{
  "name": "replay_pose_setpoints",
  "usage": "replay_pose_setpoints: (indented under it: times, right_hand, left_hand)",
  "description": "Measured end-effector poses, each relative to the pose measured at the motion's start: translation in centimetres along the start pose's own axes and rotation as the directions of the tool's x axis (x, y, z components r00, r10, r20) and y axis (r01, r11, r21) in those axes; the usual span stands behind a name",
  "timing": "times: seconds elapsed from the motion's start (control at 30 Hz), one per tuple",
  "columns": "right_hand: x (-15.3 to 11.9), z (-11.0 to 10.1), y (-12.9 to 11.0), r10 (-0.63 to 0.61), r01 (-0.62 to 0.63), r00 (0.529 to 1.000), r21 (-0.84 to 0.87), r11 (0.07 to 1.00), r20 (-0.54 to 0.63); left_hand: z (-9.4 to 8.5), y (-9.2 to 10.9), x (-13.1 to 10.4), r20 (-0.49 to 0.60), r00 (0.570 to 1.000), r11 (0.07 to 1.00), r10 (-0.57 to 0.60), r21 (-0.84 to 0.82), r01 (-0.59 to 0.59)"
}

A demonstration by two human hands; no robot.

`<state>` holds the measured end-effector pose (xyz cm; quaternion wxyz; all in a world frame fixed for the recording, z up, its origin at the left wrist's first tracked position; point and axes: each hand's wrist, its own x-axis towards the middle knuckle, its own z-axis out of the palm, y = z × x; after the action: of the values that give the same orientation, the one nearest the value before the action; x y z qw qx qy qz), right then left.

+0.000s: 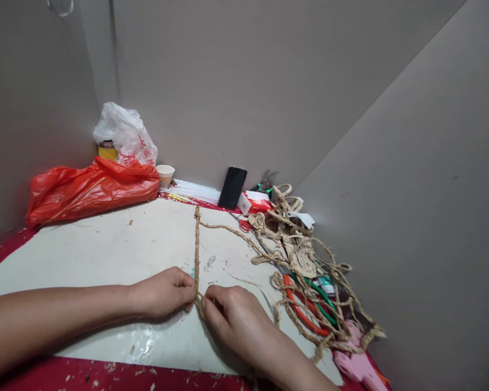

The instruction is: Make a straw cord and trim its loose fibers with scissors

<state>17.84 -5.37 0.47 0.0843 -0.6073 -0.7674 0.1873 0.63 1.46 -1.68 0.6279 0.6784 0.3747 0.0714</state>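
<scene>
A braided straw cord [197, 244] runs straight toward me down the white sheet [106, 255], its knotted far end lying on the sheet. At its near end my left hand [169, 293] pinches the cord from the left, fingers closed. Close beside it on the right, my right hand [234, 312] is closed on loose strands of the same cord, thumb and forefinger pressed together. A thinner twisted cord [228, 228] leads from the knotted end to a tangled heap of braided straw [301, 255] at the right.
Large scissors with orange and green handles [295, 307] lie under the heap, near a pink tool [356, 364]. Along the back are a red plastic bag [93, 187], a paper cup [165, 175], a black phone [232, 188], small red scissors [244, 225] and pliers [265, 186]. Grey walls enclose the table.
</scene>
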Motion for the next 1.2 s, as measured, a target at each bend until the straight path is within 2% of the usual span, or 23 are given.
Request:
replay_pose_setpoints:
  times: [0.37, 0.63, 0.73, 0.83, 0.93, 1.0, 1.07, 1.13, 1.2]
  right_hand:
    - [0.0, 1.3, -1.2, -0.014, 0.008, 0.999, -0.129, 0.992, -0.048]
    - [0.5, 1.7, -1.4, -0.046, 0.048, 0.999, -0.238, 0.970, 0.012]
    - [0.1, 0.8, -1.2, -0.021, 0.018, 1.000, -0.184, 0.983, -0.016]
    - [-0.4, 0.1, -1.0, 0.011, -0.012, 1.000, -0.031, 0.999, -0.026]
    - [-0.4, 0.9, -1.2, -0.039, 0.040, 0.999, 0.127, 0.991, -0.008]
    - [-0.4, 1.9, -1.6, -0.055, 0.054, 0.998, 0.116, 0.992, 0.005]
    - [-0.4, 2.6, -2.0, -0.032, 0.031, 0.999, 0.031, 0.999, 0.025]
    - [-0.7, 2.4, -2.3, -0.025, 0.025, 0.998, -0.007, 1.000, 0.053]
    - [-1.1, 1.3, -2.3, -0.067, 0.060, 0.991, 0.064, 0.996, 0.114]
  left_hand:
    - [0.5, -0.3, -0.1, -0.056, 0.996, 0.997, 0.063, 0.042, -0.061]
    - [0.5, -0.3, 0.2, -0.048, 0.998, 0.998, 0.030, -0.048, -0.032]
    - [0.4, -0.1, 0.1, -0.038, 0.999, 0.999, 0.028, -0.042, -0.030]
    - [0.4, -0.2, 0.0, -0.031, 0.999, 0.998, 0.042, -0.043, -0.044]
    - [0.5, -0.4, 0.0, -0.038, 0.998, 0.994, 0.043, -0.103, -0.047]
    - [0.6, -0.5, 0.1, -0.047, 0.999, 0.987, 0.020, -0.159, -0.028]
    - [0.7, -0.5, 0.1, -0.051, 0.999, 0.979, -0.009, -0.205, -0.001]
    - [0.8, -0.5, 0.1, -0.047, 0.999, 0.968, -0.017, -0.250, 0.004]
    - [0.8, -0.5, 0.1, -0.026, 1.000, 0.952, -0.006, -0.305, -0.002]
